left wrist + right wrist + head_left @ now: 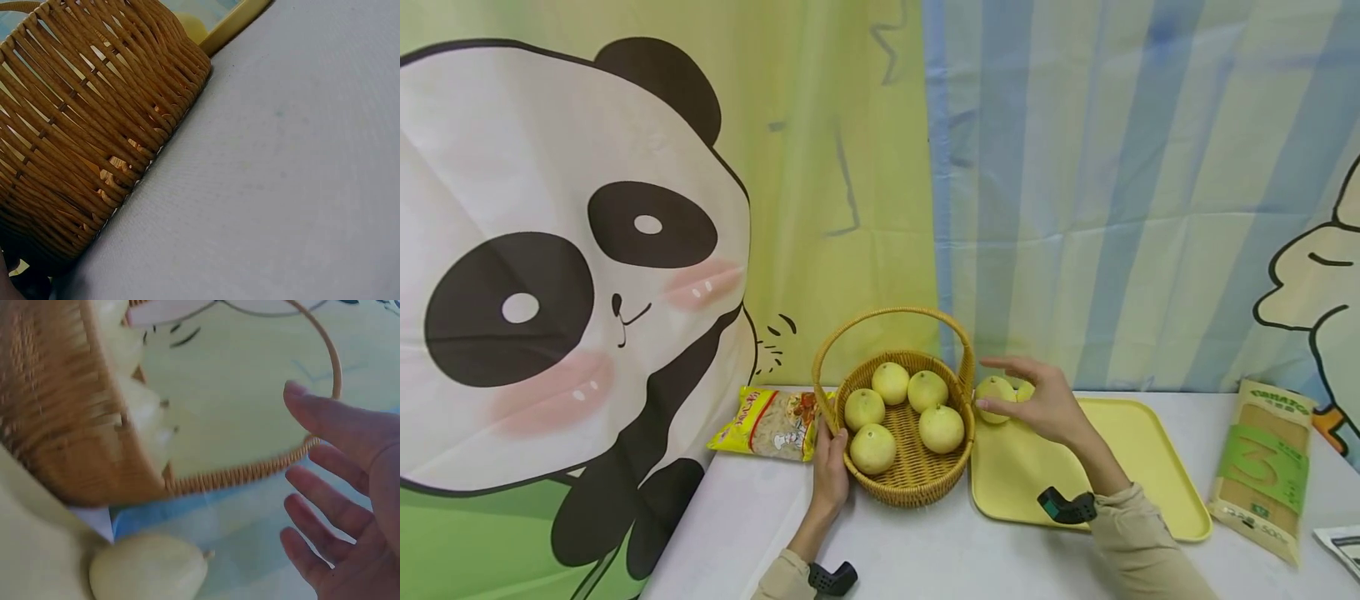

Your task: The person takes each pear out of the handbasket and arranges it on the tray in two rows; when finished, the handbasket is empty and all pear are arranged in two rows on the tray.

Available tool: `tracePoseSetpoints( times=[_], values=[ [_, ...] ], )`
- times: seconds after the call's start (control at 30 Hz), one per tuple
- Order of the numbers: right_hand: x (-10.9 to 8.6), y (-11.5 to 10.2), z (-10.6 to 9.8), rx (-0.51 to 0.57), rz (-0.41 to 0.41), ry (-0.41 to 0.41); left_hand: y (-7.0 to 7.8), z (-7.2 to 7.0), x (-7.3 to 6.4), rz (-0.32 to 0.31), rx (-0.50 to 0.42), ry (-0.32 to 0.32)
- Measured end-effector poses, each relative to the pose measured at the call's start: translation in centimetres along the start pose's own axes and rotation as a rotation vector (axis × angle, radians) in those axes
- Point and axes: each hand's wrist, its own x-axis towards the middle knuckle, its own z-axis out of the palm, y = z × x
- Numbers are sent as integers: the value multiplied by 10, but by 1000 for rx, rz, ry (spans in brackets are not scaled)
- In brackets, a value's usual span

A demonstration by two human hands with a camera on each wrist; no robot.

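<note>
A round wicker basket [910, 496] with an arched handle holds several pale yellow-green round fruits [872, 448]. My left hand [830, 475] grips the basket's left side near the foot of the handle; most of its fingers are hidden in the left wrist view. To the right, my right hand [1037, 402] hovers over the yellow tray's back left corner, thumb and fingers spread, holding nothing. Beside it, at that corner, lies one fruit [992, 392], with another partly hidden behind the hand. The right wrist view has a fruit [148, 569] below the parted fingers.
The yellow tray [1150, 467] stands right of the basket on the white table [925, 558]. A yellow food packet [775, 423] lies left of the basket. At the far right is a noodle pack [1262, 471]. A printed curtain [1037, 208] hangs behind the table.
</note>
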Motion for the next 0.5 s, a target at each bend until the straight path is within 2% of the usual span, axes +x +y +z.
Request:
tracePoseSetpoints(
  times=[0.27, 0.5],
  values=[
    [1, -24, 19, 62, -83, 20, 3, 1, 0, 0, 3, 1],
    [0, -31, 37, 62, -84, -114, 3, 1, 1, 12, -1, 2]
  ],
)
